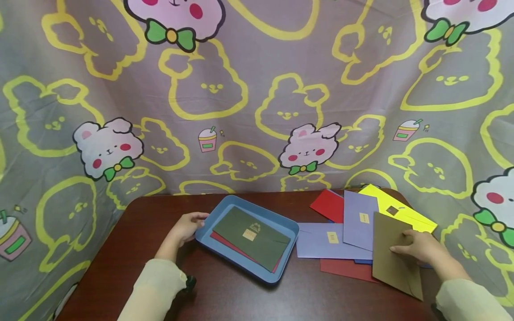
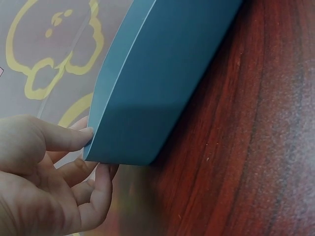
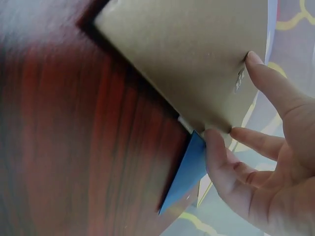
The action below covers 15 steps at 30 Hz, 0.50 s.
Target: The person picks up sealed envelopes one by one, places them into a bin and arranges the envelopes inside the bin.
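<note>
At the left corner of a blue tray [image 1: 268, 278], my left hand [image 1: 186, 229] grips the rim. Its thumb is on the rim and fingers curl beneath it, as the left wrist view shows. Inside the tray lies a dark green envelope [image 1: 257, 223] with a gold print, over a red envelope [image 1: 233, 246]. On the right, my right hand [image 1: 421, 247] rests fingertips on the face of a brown-gold envelope [image 1: 393, 263]. In the right wrist view its thumb and fingers are spread apart on that envelope [image 3: 187, 59], close to the edge.
Under and beside the brown-gold envelope lie overlapping envelopes: two lavender ones [image 1: 321, 245], a yellow one [image 1: 417, 216], a bright red one [image 1: 327, 206] and a dull red one [image 1: 345, 269]. A blue corner [image 3: 184, 172] sticks out below. A patterned curtain [image 1: 249, 133] hangs behind the brown wooden table [image 1: 305, 303].
</note>
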Each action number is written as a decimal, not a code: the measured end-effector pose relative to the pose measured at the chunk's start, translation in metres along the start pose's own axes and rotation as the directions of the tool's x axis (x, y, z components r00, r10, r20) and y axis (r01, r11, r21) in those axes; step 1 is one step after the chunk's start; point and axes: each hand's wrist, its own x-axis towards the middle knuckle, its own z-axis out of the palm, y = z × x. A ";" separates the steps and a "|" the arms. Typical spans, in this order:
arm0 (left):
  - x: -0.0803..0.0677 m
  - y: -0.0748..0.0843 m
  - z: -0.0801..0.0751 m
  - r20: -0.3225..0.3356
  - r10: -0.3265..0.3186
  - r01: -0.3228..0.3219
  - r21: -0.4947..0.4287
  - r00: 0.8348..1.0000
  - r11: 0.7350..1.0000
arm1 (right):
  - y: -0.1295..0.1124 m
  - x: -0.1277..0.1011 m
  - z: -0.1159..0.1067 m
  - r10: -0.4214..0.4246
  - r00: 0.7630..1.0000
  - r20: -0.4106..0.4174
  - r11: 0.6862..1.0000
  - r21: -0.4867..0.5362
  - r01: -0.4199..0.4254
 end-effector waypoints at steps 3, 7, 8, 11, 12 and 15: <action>0.001 -0.001 0.000 -0.002 0.001 -0.001 -0.004 1.000 1.000 | -0.006 0.004 0.001 -0.045 0.999 -0.030 0.999 0.001 0.045; 0.001 -0.003 0.000 -0.007 0.006 -0.006 -0.010 1.000 1.000 | -0.019 0.010 0.002 -0.090 0.994 -0.054 0.996 0.012 0.091; 0.001 -0.003 0.000 -0.010 0.007 -0.007 -0.008 1.000 1.000 | -0.022 0.012 0.002 -0.105 0.993 -0.057 0.994 0.016 0.106; 0.001 -0.004 -0.001 -0.015 0.009 -0.010 -0.012 1.000 1.000 | -0.032 0.016 0.002 -0.155 0.986 -0.055 0.987 0.028 0.157; 0.001 -0.004 0.000 -0.015 0.010 -0.010 -0.014 1.000 1.000 | -0.035 0.017 0.002 -0.177 0.983 -0.052 0.983 0.039 0.179; -0.001 -0.003 0.000 -0.009 0.015 -0.015 -0.013 1.000 1.000 | -0.041 0.017 0.002 -0.227 0.973 -0.034 0.971 0.072 0.229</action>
